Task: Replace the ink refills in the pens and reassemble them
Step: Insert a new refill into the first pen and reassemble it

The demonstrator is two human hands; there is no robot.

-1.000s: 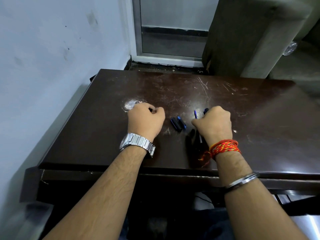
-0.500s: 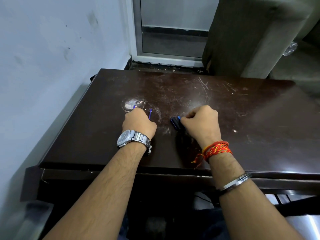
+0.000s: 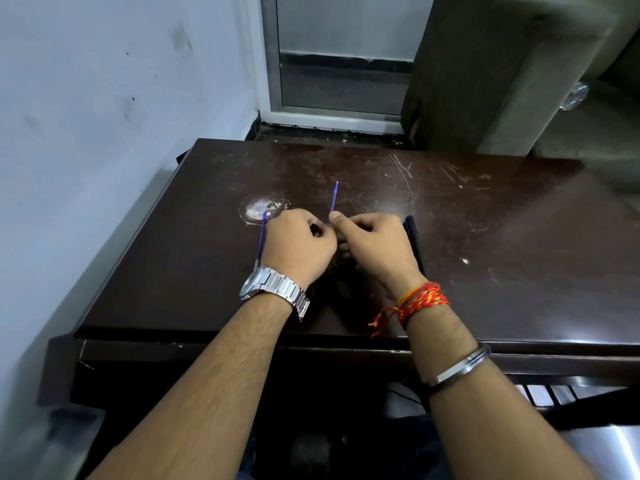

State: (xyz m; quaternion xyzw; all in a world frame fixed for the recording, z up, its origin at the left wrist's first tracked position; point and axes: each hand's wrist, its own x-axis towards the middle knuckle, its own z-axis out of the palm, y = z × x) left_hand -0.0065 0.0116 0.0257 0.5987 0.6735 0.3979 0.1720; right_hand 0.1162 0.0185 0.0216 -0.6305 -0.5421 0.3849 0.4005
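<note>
My left hand (image 3: 299,244) and my right hand (image 3: 375,247) meet fingertip to fingertip at the middle of the dark wooden table (image 3: 502,271). A thin blue refill (image 3: 334,197) sticks up and away from where they meet, pinched at its base by my right fingertips. My left hand is a closed fist; I cannot see anything inside it. A second blue refill (image 3: 261,239) lies on the table just left of my left hand. A dark pen (image 3: 414,237) lies right of my right hand, partly hidden by it. Anything under the hands is hidden.
A white scuffed patch (image 3: 258,207) marks the table by the second refill's far end. A pale wall (image 3: 104,133) runs close along the table's left edge. Behind the table stand a door frame (image 3: 332,117) and a grey upholstered block (image 3: 485,81).
Both hands moved together toward the table's middle. One refill now lies left of my left hand, and the other points away from between the hands. The small dark pen pieces are now covered.
</note>
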